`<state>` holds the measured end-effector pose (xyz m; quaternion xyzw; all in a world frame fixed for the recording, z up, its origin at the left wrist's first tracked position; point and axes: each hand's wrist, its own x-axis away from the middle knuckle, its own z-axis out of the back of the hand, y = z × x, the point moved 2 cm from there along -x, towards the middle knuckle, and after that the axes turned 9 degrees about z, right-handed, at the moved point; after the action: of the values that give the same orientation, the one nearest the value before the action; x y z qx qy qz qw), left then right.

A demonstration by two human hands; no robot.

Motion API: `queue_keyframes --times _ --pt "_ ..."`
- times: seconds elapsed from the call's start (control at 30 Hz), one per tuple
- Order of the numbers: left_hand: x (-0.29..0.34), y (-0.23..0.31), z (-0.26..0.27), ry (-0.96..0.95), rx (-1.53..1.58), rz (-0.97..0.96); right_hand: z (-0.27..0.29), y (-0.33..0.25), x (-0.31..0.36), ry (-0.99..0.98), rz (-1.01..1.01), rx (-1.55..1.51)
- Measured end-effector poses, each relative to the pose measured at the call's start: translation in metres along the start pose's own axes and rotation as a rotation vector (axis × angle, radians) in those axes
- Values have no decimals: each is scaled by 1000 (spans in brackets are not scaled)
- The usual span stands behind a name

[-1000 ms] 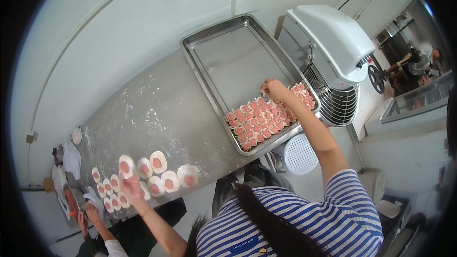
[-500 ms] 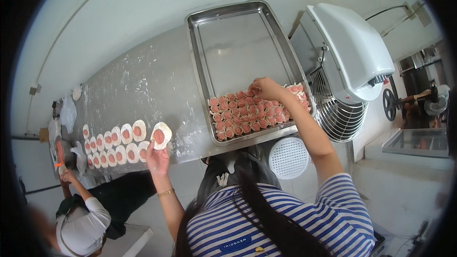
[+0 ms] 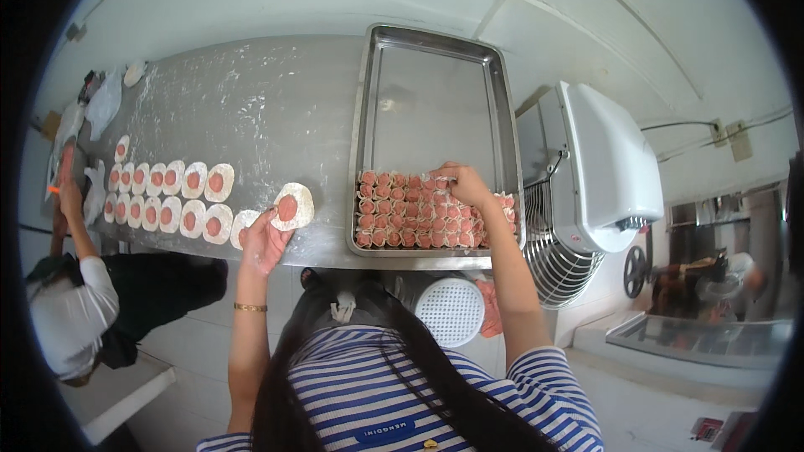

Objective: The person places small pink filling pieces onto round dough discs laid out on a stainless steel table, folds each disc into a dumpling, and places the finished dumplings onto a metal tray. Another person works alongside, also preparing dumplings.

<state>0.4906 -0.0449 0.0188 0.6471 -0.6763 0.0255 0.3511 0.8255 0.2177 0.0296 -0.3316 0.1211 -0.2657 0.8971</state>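
My left hand (image 3: pixel 266 243) pinches a round floured dough wrapper (image 3: pixel 303 208) with a pink lump of filling on it, held just above the table's front edge. Inside the metal tray (image 3: pixel 360 125), my right hand (image 3: pixel 463 184) is at the far row of open-topped dumplings (image 3: pixel 402 209), fingers closed on a dumpling that they mostly cover. These dumplings stand upright, packed side by side in rows across the tray's near part. To the left, filled wrappers (image 3: pixel 193 216) lie flat in two rows on the table.
The steel table (image 3: pixel 276 117) is dusted with flour. Right of the tray stands a white machine (image 3: pixel 615 176) with a wire guard (image 3: pixel 553 259). A white perforated stool (image 3: pixel 450 311) is below the front edge. At far left, another person's hand (image 3: pixel 71 199) works near plastic bags (image 3: pixel 105 105).
The view has turned, shifting the whole scene. My left hand still holds the filled wrapper, now farther from the tray. My right hand remains at the far dumpling row, fingers still closed.
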Motion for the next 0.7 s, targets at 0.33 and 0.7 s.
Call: queue_keyframes --times 0.33,0.7 --pt "-8 5 12 -41 -114 82 -3 -9 2 0 -230 -68" --pt "-8 18 -29 -171 -291 93 -73 -111 -55 197 -264 -631"
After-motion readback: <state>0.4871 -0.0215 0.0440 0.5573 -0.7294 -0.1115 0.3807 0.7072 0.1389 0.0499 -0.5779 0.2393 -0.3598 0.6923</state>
